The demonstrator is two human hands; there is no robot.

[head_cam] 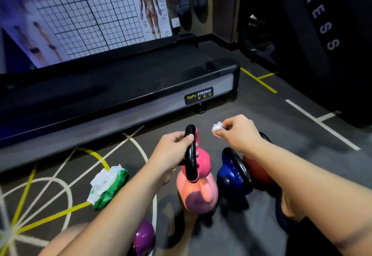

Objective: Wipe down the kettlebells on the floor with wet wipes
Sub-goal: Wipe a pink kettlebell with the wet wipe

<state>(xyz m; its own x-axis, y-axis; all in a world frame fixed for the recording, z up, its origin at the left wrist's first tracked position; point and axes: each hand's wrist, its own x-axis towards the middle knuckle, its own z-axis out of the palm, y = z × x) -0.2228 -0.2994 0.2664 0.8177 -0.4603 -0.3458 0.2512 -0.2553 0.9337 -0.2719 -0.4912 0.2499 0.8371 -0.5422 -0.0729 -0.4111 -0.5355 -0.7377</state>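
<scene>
Beside the treadmill (pixel 120 86), on the floor (pixel 261 114), a salmon kettlebell (pixel 201 191) is gripped by its black handle in the left hand (pixel 177 145), seemingly to steady it for wiping. A blue kettlebell (pixel 231 179) stands just beside it. The green wipe pack (pixel 108 187) lies within reach, its flap open and white sheets exposed. A crumpled wipe (pixel 217 128) is pinched in the right hand (pixel 239 133).

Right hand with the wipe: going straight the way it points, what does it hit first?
Likely the top of the black handle that the left hand grips. The right hand pinches the wipe, pointing left at it across a small gap. Depth is unclear from one view.
</scene>
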